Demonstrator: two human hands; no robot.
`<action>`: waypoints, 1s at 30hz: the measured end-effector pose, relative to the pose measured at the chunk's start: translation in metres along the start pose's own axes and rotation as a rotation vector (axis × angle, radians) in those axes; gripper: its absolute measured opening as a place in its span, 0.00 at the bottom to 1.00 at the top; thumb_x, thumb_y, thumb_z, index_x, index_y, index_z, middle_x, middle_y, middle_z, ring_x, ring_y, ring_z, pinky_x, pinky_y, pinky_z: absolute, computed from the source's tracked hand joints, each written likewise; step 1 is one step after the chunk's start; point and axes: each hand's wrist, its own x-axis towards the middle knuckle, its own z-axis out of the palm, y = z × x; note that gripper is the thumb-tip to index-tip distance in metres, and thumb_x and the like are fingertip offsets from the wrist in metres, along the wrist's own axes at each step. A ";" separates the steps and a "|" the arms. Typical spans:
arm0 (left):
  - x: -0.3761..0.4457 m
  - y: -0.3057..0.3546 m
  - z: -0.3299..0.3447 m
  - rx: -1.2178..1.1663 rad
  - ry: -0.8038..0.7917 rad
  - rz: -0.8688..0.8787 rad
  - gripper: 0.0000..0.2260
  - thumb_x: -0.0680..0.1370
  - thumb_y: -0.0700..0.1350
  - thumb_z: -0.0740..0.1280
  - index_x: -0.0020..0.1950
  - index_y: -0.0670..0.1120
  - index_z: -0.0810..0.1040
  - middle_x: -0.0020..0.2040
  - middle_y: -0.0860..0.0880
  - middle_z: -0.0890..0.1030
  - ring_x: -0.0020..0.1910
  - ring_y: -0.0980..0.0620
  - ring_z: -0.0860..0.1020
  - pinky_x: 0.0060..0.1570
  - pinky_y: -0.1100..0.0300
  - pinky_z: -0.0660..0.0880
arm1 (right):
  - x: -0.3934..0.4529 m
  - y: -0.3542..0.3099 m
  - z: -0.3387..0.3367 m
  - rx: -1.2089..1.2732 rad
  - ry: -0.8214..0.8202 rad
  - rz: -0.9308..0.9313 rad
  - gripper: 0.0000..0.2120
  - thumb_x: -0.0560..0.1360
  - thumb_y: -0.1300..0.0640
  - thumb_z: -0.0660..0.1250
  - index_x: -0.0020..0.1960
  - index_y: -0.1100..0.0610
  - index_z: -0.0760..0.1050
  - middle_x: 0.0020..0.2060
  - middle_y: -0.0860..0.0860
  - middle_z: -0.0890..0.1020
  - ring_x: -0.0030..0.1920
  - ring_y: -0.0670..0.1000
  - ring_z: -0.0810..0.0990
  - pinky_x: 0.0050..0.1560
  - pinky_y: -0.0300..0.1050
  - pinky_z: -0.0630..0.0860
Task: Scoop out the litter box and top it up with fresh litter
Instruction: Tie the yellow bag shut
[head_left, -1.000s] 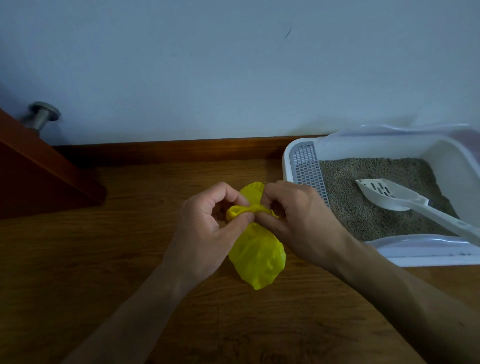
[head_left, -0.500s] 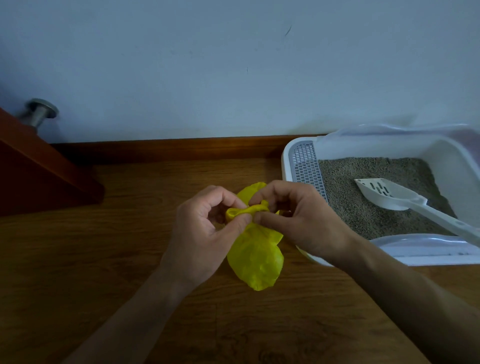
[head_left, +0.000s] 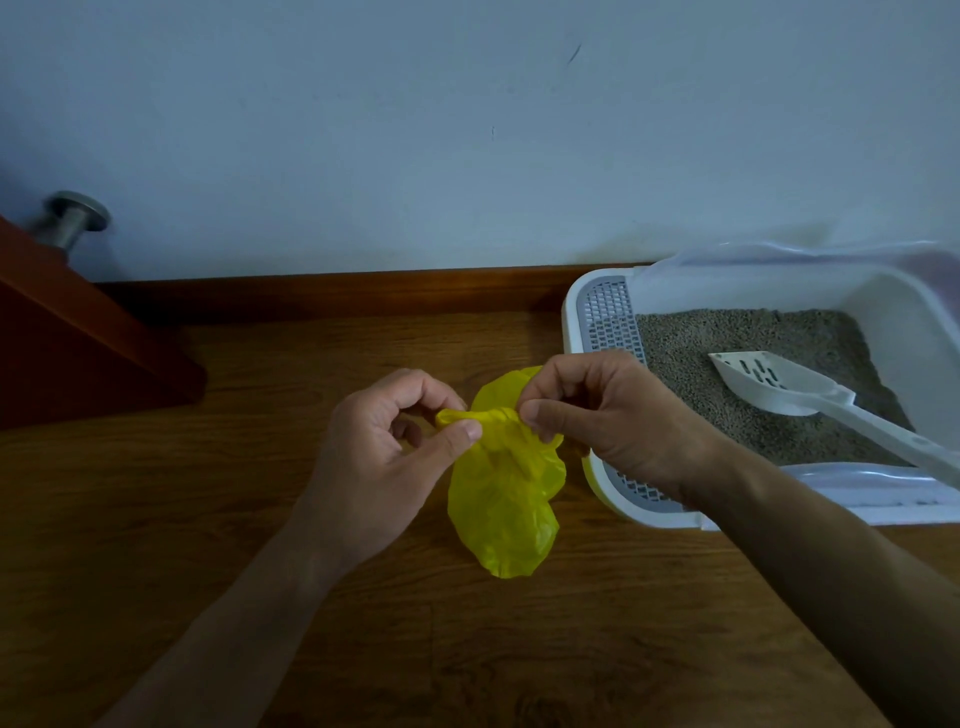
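Bag: small yellow thin-plastic bag at centre frame, over the wooden floor, just left of the litter box. Neck bunched into a twisted band, body hanging below, bulged & crinkled; can't tell if the bottom touches the floor.
L hand: left hand pinches the left end of the twisted neck betw. thumb & forefinger; other fingers curled in.
R hand: right hand pinches the right end of the neck w/ thumb & fingertips, fingers curled; wrist crosses over the box's near-left corner.
Litter box: white rectangular plastic litter box at right, on the floor by the wall; grey perforated grate strip along its left side.
Litter: grey granular litter fills the tray, surface fairly level.
Scoop: white slotted plastic scoop lies on the litter, head toward left, handle running to the near right over the box rim & out of frame. Neither hand touches it.
Backdrop: pale blue-grey wall w/ brown wooden skirting; red-brown wooden door edge at far left, metal door stopper behind it.
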 end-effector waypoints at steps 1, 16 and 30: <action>-0.001 0.000 0.000 0.003 -0.002 -0.007 0.04 0.73 0.47 0.72 0.45 0.48 0.81 0.45 0.49 0.82 0.41 0.44 0.79 0.40 0.50 0.76 | 0.000 0.000 0.000 -0.027 -0.002 0.007 0.04 0.76 0.67 0.68 0.43 0.66 0.78 0.32 0.54 0.78 0.29 0.40 0.73 0.30 0.31 0.68; 0.013 0.005 0.003 -0.222 0.084 -0.187 0.03 0.75 0.39 0.72 0.45 0.40 0.80 0.36 0.48 0.81 0.35 0.57 0.77 0.35 0.65 0.74 | 0.001 0.004 -0.009 -0.228 0.137 0.031 0.04 0.78 0.66 0.66 0.45 0.64 0.77 0.31 0.56 0.80 0.26 0.41 0.76 0.28 0.32 0.71; 0.014 0.011 0.012 -0.618 0.078 -0.168 0.06 0.63 0.45 0.73 0.38 0.49 0.80 0.31 0.45 0.76 0.30 0.50 0.72 0.30 0.60 0.70 | 0.005 -0.005 0.004 -0.131 0.166 0.134 0.04 0.77 0.63 0.64 0.43 0.63 0.74 0.31 0.52 0.75 0.26 0.43 0.71 0.27 0.40 0.65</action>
